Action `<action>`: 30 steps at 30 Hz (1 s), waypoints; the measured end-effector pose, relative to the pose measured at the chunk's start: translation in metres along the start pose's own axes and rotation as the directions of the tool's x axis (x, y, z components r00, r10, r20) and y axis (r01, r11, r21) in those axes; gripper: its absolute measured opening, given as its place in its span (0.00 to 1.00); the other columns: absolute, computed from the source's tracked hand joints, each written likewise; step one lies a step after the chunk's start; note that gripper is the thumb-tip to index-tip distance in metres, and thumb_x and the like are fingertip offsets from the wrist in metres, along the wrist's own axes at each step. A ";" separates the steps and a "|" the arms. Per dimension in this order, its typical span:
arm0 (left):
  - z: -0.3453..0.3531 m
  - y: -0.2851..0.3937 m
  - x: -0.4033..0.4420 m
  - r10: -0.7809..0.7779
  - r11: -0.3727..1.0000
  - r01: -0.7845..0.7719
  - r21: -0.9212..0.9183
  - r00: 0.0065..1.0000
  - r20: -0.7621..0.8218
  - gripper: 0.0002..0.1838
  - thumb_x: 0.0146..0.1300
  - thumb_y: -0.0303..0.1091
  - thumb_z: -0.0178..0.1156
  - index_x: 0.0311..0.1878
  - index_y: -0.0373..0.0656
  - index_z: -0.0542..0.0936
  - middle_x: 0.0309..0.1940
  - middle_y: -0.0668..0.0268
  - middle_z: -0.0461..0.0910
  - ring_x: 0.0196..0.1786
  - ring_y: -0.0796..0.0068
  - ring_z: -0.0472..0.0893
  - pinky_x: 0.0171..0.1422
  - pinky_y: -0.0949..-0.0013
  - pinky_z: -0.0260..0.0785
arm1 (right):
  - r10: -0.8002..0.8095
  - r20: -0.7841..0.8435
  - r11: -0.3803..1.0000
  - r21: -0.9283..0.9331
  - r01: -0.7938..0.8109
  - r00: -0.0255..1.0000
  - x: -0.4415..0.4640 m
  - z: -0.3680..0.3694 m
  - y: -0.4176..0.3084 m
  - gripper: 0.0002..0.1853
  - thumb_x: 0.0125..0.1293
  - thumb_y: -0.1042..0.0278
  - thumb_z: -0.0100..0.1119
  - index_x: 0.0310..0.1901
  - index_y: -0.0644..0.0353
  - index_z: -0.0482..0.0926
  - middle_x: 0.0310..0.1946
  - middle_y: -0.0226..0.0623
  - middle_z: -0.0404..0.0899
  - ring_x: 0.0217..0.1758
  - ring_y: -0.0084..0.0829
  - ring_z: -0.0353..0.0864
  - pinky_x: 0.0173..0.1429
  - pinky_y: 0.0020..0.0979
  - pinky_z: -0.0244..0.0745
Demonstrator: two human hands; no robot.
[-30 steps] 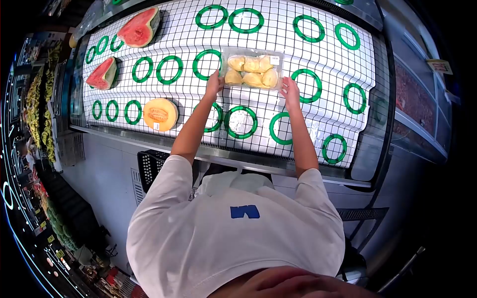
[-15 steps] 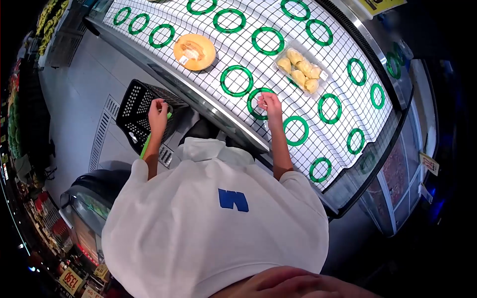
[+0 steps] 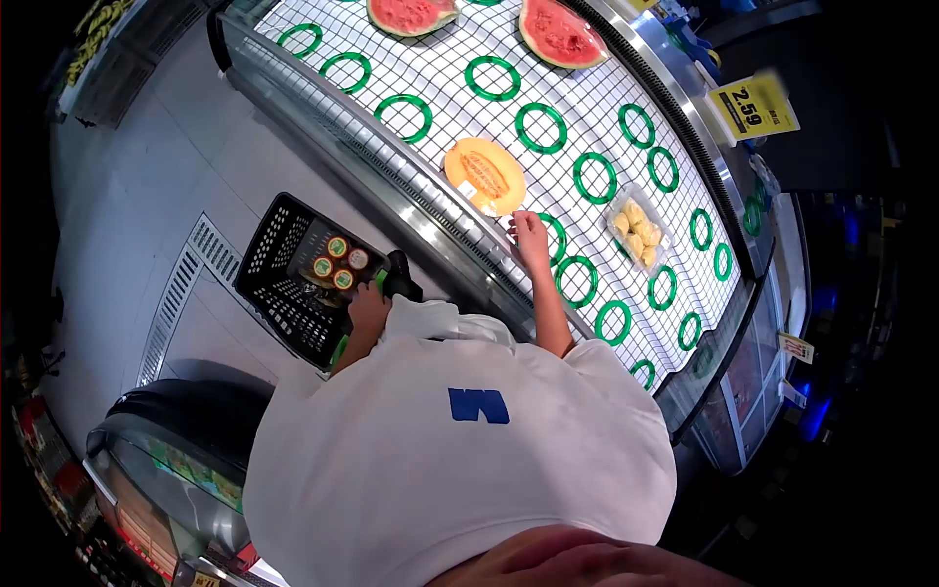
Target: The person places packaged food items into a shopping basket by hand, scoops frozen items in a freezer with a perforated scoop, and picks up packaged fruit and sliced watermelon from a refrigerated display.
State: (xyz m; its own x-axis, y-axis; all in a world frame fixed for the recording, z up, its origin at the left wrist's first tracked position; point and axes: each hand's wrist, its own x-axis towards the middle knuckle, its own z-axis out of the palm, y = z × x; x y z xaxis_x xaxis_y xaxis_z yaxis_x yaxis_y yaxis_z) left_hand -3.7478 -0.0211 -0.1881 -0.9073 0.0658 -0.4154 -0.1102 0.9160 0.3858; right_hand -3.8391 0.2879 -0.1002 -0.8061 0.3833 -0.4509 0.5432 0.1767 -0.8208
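My left hand (image 3: 370, 307) is closed around the green handle (image 3: 380, 280) of a black shopping basket (image 3: 269, 249). Several small round tubs (image 3: 338, 247) with orange and pale lids lie inside the basket. Over the display case, my right hand (image 3: 529, 239) has its fingers loosely bent and apart, holding nothing. It is just beside the lower edge of a cut orange melon half (image 3: 486, 174), which has a white label; whether a fingertip touches it I cannot tell. A clear tray of yellow fruit pieces (image 3: 638, 230) sits farther right.
Green rings (image 3: 541, 128) are spread over the white gridded display surface (image 3: 445, 73). Two cut watermelon pieces (image 3: 562, 34) lie at the far side, near a yellow price sign (image 3: 751, 106). The case's metal front edge (image 3: 391, 196) runs between basket and fruit.
My view and body have shifted left along the case, so watermelon pieces and the tubs in the basket now show. My right hand is now close to the melon half.
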 end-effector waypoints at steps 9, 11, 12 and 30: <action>-0.063 -0.068 -0.001 -0.327 0.934 0.341 -0.106 0.936 0.129 0.26 0.44 0.58 0.57 0.32 0.41 0.74 0.25 0.53 0.78 0.32 0.54 0.78 0.36 0.56 0.69 | -0.382 0.160 0.804 -0.428 0.413 0.910 0.031 0.132 -0.065 0.16 0.62 0.57 0.48 0.41 0.64 0.71 0.29 0.41 0.76 0.31 0.32 0.76 0.36 0.29 0.69; -0.050 -0.084 0.006 -0.229 0.963 0.205 -0.174 0.965 -0.131 0.23 0.44 0.55 0.58 0.24 0.41 0.74 0.18 0.54 0.76 0.26 0.53 0.78 0.32 0.56 0.69 | -0.416 0.169 0.719 -0.540 0.437 0.893 0.037 0.151 -0.073 0.17 0.62 0.55 0.47 0.40 0.63 0.72 0.25 0.43 0.74 0.29 0.36 0.74 0.35 0.33 0.68; -0.063 -0.087 0.010 -0.166 0.977 0.126 -0.173 0.957 -0.238 0.22 0.43 0.53 0.59 0.21 0.41 0.73 0.16 0.54 0.75 0.23 0.52 0.77 0.28 0.55 0.69 | -0.395 0.167 0.743 -0.521 0.421 0.903 0.042 0.161 -0.078 0.18 0.62 0.53 0.46 0.38 0.63 0.73 0.22 0.43 0.72 0.27 0.40 0.73 0.33 0.34 0.67; -0.183 -0.286 0.148 -0.151 0.986 0.167 -0.004 0.878 -0.454 0.23 0.51 0.52 0.57 0.15 0.41 0.71 0.09 0.59 0.70 0.16 0.58 0.73 0.21 0.62 0.63 | -0.191 0.030 0.981 0.028 0.191 0.981 0.226 0.254 -0.127 0.22 0.64 0.50 0.42 0.40 0.65 0.74 0.32 0.35 0.76 0.31 0.24 0.74 0.35 0.25 0.67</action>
State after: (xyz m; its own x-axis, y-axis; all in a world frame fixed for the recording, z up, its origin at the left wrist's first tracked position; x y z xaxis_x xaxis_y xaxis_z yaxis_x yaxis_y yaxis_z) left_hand -3.9252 -0.3458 -0.2090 -0.9643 -0.2603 -0.0493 -0.2623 0.9124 0.3142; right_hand -4.1497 0.1217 -0.1867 -0.9018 0.3154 -0.2955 0.3728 0.2214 -0.9011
